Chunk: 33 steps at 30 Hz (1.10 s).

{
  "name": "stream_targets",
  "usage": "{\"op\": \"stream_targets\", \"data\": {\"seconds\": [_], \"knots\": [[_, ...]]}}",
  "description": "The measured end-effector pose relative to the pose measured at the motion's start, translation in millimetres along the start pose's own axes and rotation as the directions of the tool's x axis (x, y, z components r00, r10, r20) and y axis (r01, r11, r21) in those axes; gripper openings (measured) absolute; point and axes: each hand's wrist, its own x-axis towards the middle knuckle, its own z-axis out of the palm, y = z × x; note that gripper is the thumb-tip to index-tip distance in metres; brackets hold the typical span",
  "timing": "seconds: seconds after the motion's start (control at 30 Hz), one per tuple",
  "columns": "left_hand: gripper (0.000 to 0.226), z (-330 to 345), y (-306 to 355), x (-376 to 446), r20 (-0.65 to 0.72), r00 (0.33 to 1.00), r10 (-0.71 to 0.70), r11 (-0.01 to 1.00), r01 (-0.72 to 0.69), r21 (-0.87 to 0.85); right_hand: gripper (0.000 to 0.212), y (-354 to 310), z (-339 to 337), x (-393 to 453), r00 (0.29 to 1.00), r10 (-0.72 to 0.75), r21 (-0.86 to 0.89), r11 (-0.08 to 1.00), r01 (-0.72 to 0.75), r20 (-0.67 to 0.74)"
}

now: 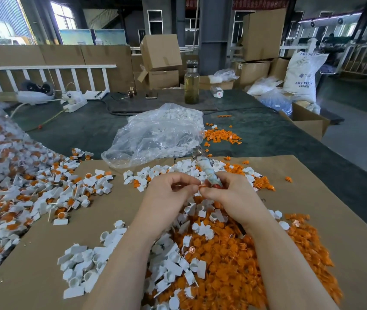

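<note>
Left grip [169, 191] is pinching a small orange piece [202, 186], fingers curled. Right grip [229, 193] is clasping a wrapped tool [208, 173] (metal tip pointing away), both hovering over the parts heap [222, 253] near the bench's [77, 130] near edge.

"ABS RESIN" in blue print on the white sack [302, 74]

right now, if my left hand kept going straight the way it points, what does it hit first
Probably the tape-wrapped tool gripped by the right hand, just ahead of the left hand pinching an orange part; white parts lie beyond.
</note>
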Motion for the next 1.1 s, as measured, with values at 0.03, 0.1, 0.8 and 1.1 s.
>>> {"op": "stream_targets", "data": {"seconds": [0.03, 0.1, 0.8, 1.1], "knots": [[0.013, 2, 1, 0, 0.006, 1.000, -0.008, 1.000, 0.008, 0.002, 0.006, 0, 1, 0, 1.000, -0.010, 0.010, 1.000, 0.011, -0.003], [0.010, 5, 3, 0, 0.003, 1.000, -0.018, 1.000, 0.018, 0.002, 0.005, -1, 2, 0, 0.999, -0.033, 0.012, 0.999, 0.034, -0.026], [0.025, 1, -3, -1, 0.335, 0.930, 0.149, 0.711, -0.336, 0.617, 0.010, 3, 2, 5, 0.970, -0.055, 0.070, 0.995, 0.074, -0.239], [0.012, 3, -2, -3, 0.236, 0.968, 0.089, 0.744, -0.223, 0.630, 0.009, 2, 5, 4, 0.970, -0.089, 0.054, 0.993, 0.104, -0.228]]}}
